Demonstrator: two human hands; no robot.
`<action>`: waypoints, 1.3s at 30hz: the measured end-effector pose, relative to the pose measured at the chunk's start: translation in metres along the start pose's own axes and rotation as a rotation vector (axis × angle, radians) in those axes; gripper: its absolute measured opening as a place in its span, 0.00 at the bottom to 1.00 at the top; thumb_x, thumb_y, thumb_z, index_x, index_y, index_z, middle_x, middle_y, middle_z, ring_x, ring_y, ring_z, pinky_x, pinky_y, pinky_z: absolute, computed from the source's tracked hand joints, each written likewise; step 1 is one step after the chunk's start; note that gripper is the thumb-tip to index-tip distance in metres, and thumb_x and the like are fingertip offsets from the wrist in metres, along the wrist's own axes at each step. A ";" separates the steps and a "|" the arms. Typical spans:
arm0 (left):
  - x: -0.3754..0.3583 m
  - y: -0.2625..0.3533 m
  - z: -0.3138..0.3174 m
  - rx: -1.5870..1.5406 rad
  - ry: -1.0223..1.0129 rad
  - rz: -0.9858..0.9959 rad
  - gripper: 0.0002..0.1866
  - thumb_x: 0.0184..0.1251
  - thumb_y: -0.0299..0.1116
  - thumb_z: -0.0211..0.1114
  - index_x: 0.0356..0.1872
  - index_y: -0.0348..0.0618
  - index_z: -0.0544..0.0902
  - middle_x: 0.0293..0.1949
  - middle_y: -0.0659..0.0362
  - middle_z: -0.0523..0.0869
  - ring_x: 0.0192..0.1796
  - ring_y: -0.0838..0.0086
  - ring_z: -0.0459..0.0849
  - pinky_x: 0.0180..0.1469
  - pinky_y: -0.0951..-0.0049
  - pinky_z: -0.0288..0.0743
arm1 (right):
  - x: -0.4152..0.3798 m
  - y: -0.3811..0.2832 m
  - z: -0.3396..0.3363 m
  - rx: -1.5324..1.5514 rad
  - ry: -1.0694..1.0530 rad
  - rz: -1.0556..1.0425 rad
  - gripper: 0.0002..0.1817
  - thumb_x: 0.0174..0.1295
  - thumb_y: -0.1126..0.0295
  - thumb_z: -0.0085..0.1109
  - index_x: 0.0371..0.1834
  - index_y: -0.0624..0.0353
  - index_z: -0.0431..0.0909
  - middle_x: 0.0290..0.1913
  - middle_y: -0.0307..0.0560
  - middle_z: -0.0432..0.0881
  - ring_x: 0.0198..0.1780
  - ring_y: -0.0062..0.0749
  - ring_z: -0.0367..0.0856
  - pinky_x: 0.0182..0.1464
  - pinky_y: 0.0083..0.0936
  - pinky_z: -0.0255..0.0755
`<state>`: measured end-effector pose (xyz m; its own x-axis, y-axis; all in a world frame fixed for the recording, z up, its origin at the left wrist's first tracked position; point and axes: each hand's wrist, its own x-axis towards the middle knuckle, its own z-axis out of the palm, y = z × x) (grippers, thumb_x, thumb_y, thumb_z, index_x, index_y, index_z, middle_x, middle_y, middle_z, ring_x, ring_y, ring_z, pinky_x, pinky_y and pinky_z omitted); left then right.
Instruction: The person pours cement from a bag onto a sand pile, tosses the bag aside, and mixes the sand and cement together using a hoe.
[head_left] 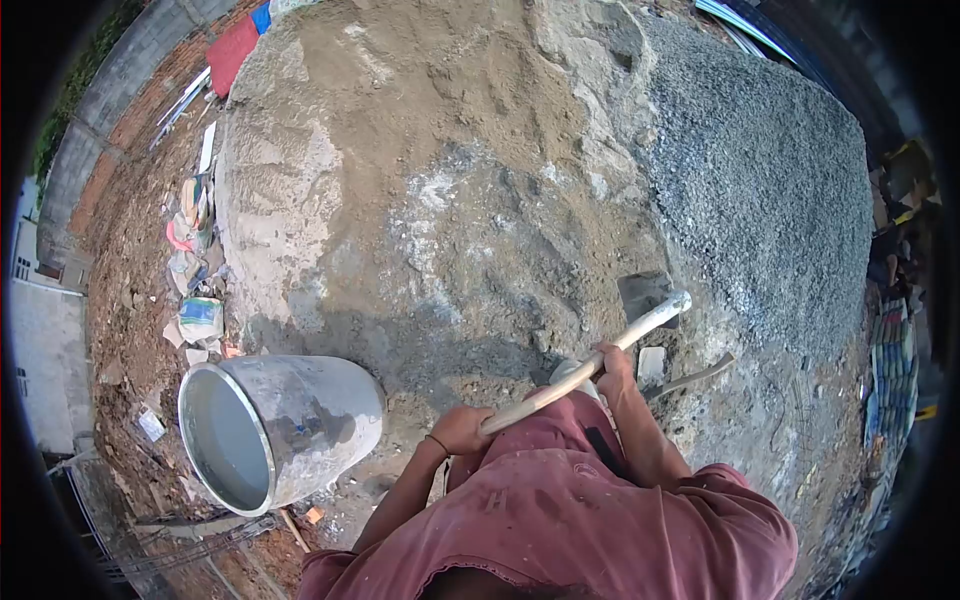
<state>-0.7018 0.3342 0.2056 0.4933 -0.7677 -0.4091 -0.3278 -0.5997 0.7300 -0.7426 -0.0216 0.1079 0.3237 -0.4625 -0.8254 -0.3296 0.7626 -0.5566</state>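
Both my hands grip a hoe (545,397) with a pale wooden handle, held slantwise in front of my body. My left hand (462,430), with a dark band at the wrist, is closed round the handle's lower-left end. Farther up the handle, my right hand (613,370) is wrapped round it. The hoe's dark metal blade (643,295) is at the upper right end, over or against the ground by the gravel; contact cannot be made out. Beyond it spreads brown sand (500,225) with whitish powder patches.
A big grey drum (325,420) holding cloudy liquid stands at left. Grey gravel (760,180) is heaped at right, sand (450,70) at the back. A curved stick-like tool (695,377) lies right of my right hand. Crumpled sacks (200,318) line the left edge.
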 end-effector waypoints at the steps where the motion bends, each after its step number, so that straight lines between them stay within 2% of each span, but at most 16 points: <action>1: -0.013 0.005 -0.012 0.058 0.009 -0.024 0.13 0.58 0.40 0.68 0.42 0.49 0.86 0.36 0.45 0.89 0.41 0.45 0.87 0.44 0.48 0.79 | -0.004 0.017 -0.014 0.114 0.041 0.065 0.11 0.64 0.71 0.63 0.46 0.63 0.77 0.35 0.52 0.79 0.33 0.46 0.83 0.37 0.53 0.85; 2: -0.025 0.003 -0.018 0.058 0.014 -0.021 0.13 0.58 0.40 0.68 0.42 0.49 0.86 0.36 0.45 0.89 0.41 0.45 0.87 0.44 0.48 0.79 | -0.027 0.031 -0.025 0.155 0.012 0.064 0.10 0.65 0.70 0.61 0.45 0.62 0.76 0.36 0.52 0.79 0.34 0.49 0.83 0.37 0.56 0.84; 3: -0.037 0.002 -0.022 0.098 -0.050 -0.003 0.13 0.58 0.42 0.68 0.41 0.50 0.87 0.37 0.46 0.89 0.43 0.45 0.87 0.45 0.48 0.79 | -0.029 0.052 -0.042 0.167 0.077 0.131 0.09 0.66 0.69 0.59 0.44 0.62 0.75 0.36 0.53 0.79 0.37 0.53 0.82 0.41 0.58 0.84; 5: -0.043 0.005 -0.036 0.142 -0.124 0.040 0.13 0.58 0.44 0.67 0.40 0.52 0.87 0.39 0.47 0.89 0.44 0.45 0.87 0.46 0.48 0.79 | -0.055 0.067 -0.067 0.212 0.033 0.282 0.10 0.68 0.66 0.59 0.43 0.61 0.75 0.37 0.54 0.78 0.40 0.56 0.81 0.47 0.62 0.82; 8: -0.030 0.017 -0.054 0.377 -0.105 0.255 0.12 0.59 0.43 0.67 0.40 0.52 0.87 0.37 0.48 0.90 0.44 0.46 0.88 0.47 0.47 0.79 | -0.063 0.078 -0.102 0.418 0.036 0.298 0.10 0.68 0.65 0.58 0.41 0.60 0.74 0.38 0.55 0.77 0.42 0.58 0.79 0.50 0.64 0.79; 9: -0.023 0.014 -0.051 0.402 -0.084 0.316 0.12 0.59 0.43 0.67 0.41 0.52 0.87 0.36 0.49 0.90 0.43 0.46 0.88 0.47 0.46 0.79 | -0.100 0.065 -0.097 0.454 0.042 0.313 0.10 0.67 0.64 0.57 0.41 0.59 0.73 0.38 0.55 0.76 0.41 0.58 0.78 0.51 0.64 0.78; 12: -0.027 0.043 -0.056 0.511 -0.089 0.329 0.12 0.61 0.42 0.67 0.43 0.51 0.87 0.35 0.50 0.90 0.43 0.46 0.88 0.47 0.45 0.80 | -0.143 0.080 -0.116 0.600 0.025 0.210 0.10 0.66 0.66 0.58 0.43 0.60 0.71 0.39 0.55 0.75 0.40 0.55 0.78 0.49 0.59 0.80; 14: -0.043 0.064 -0.056 0.536 -0.118 0.339 0.12 0.61 0.42 0.67 0.43 0.51 0.87 0.35 0.49 0.90 0.43 0.46 0.88 0.47 0.45 0.80 | -0.152 0.099 -0.128 0.719 -0.024 -0.030 0.13 0.69 0.68 0.59 0.49 0.61 0.68 0.41 0.53 0.75 0.40 0.46 0.78 0.47 0.49 0.82; 15: -0.048 0.069 -0.055 0.560 -0.114 0.332 0.12 0.62 0.42 0.67 0.43 0.51 0.87 0.36 0.48 0.90 0.43 0.47 0.89 0.47 0.45 0.80 | -0.171 0.088 -0.123 0.847 0.052 0.086 0.12 0.73 0.65 0.58 0.49 0.60 0.69 0.42 0.54 0.75 0.40 0.47 0.78 0.47 0.50 0.82; 19: -0.059 0.058 -0.034 0.435 -0.178 0.300 0.13 0.64 0.44 0.67 0.41 0.49 0.86 0.39 0.45 0.90 0.45 0.44 0.88 0.47 0.45 0.80 | -0.169 0.097 -0.132 0.822 0.134 0.149 0.13 0.75 0.62 0.58 0.49 0.59 0.68 0.42 0.55 0.74 0.39 0.48 0.78 0.45 0.51 0.82; 22: -0.065 0.056 -0.027 0.390 -0.218 0.309 0.10 0.63 0.37 0.64 0.42 0.49 0.87 0.39 0.46 0.90 0.46 0.45 0.88 0.49 0.46 0.79 | -0.180 0.099 -0.135 0.769 0.209 0.134 0.13 0.74 0.66 0.56 0.50 0.62 0.66 0.40 0.57 0.74 0.38 0.48 0.78 0.43 0.52 0.82; 25: -0.064 0.049 -0.023 0.339 -0.241 0.309 0.12 0.64 0.43 0.67 0.41 0.49 0.87 0.39 0.46 0.90 0.46 0.44 0.87 0.47 0.47 0.79 | -0.173 0.106 -0.144 0.789 0.237 0.142 0.13 0.71 0.70 0.56 0.50 0.64 0.66 0.40 0.56 0.74 0.38 0.49 0.77 0.44 0.54 0.81; 27: -0.064 0.043 -0.018 0.313 -0.264 0.306 0.12 0.63 0.42 0.67 0.41 0.49 0.87 0.39 0.46 0.90 0.46 0.44 0.87 0.47 0.48 0.79 | -0.172 0.111 -0.150 0.754 0.188 0.134 0.13 0.68 0.73 0.56 0.50 0.65 0.66 0.39 0.57 0.74 0.38 0.49 0.77 0.45 0.56 0.81; 32: -0.055 0.019 -0.004 0.185 -0.312 0.303 0.14 0.58 0.42 0.70 0.42 0.48 0.88 0.39 0.46 0.90 0.46 0.44 0.87 0.47 0.50 0.79 | -0.162 0.128 -0.174 0.624 0.158 0.223 0.12 0.67 0.73 0.59 0.47 0.63 0.68 0.37 0.56 0.74 0.38 0.52 0.78 0.47 0.61 0.79; 36: -0.052 0.026 -0.004 0.187 -0.320 0.303 0.13 0.58 0.41 0.70 0.41 0.48 0.88 0.39 0.46 0.90 0.46 0.44 0.87 0.47 0.50 0.79 | -0.165 0.126 -0.175 0.619 0.156 0.292 0.09 0.68 0.69 0.59 0.42 0.62 0.71 0.39 0.56 0.75 0.44 0.56 0.78 0.56 0.72 0.76; 39: -0.048 0.029 -0.012 0.215 -0.316 0.283 0.10 0.58 0.33 0.65 0.40 0.49 0.89 0.39 0.45 0.90 0.46 0.44 0.88 0.48 0.48 0.79 | -0.160 0.126 -0.173 0.644 0.131 0.342 0.11 0.69 0.68 0.58 0.45 0.63 0.71 0.43 0.58 0.76 0.45 0.58 0.78 0.56 0.72 0.76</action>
<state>-0.7256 0.3561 0.2531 0.1019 -0.9187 -0.3816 -0.5897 -0.3647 0.7206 -0.9896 0.0701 0.1531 0.1744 -0.1706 -0.9698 0.2055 0.9695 -0.1336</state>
